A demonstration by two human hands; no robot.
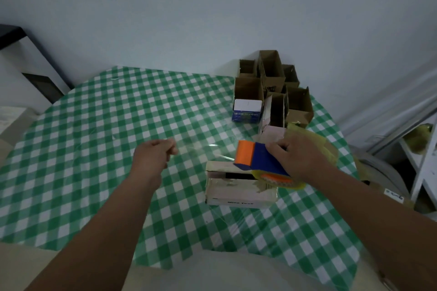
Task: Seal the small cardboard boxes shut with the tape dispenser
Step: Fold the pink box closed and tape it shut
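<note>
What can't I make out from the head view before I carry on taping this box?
- Box top, right end: hidden by the tape dispenser in the right hand.
- Clear tape strip running to the left hand: too faint to trace; the pinch itself is hidden.
- Open cartons: interiors dark.
- Box side print: blurred.

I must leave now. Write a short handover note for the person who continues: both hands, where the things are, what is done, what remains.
Left hand: pinches the free end of a clear tape strip, pulled out to the left above the table.
Right hand: grips the tape dispenser, held over the pale box.
Pale box: lies on the checked tablecloth; its top slot looks open, some old tape on it.
Done: strip pulled out.
Left: lay the strip on this box, cut it, then seal the open brown boxes at the far right.
</note>
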